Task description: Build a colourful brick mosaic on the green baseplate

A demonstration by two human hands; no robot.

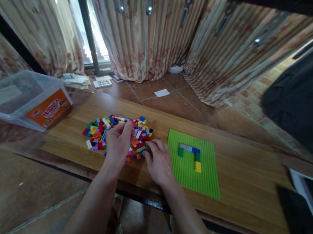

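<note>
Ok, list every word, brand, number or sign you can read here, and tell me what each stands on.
Nothing can be quoted with certainty.
Orange label on the clear plastic bin: large white characters, apparently Chinese, too blurred to read surely; the smaller marks are unreadable too.
White booklet on the floor: dark printed marks, too small to read.
Bricks and green baseplate: no lettering can be made out.

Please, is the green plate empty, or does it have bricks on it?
Not empty: grey, blue, green and yellow bricks sit on the green plate, with bare studs around them.
</note>
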